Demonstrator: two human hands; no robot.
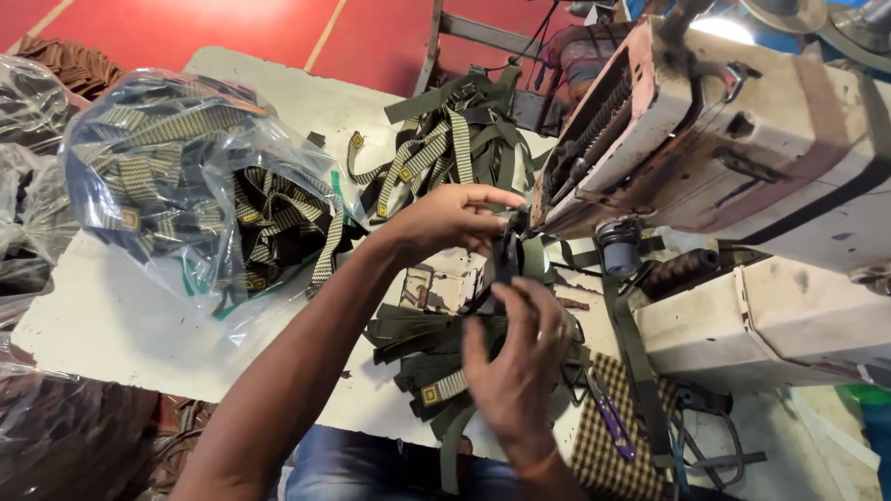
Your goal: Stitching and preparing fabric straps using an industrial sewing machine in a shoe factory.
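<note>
My left hand [450, 218] and my right hand [515, 357] both grip a dark olive webbing strap [509, 264] right beside the needle end of a worn industrial sewing machine [742, 158]. The left hand pinches the strap's upper part, fingers pointing toward the machine. From below, the right hand closes its fingers around the strap's lower part. Under the hands lies a heap of olive straps [422, 348] with striped tan ends.
A clear plastic bag of striped straps [186, 186] lies at the left on the white table [102, 325]. More straps [445, 139] pile up behind the hands. Dark thread spools [682, 269], purple snips [613, 422] and a checked cloth [613, 455] sit at the right.
</note>
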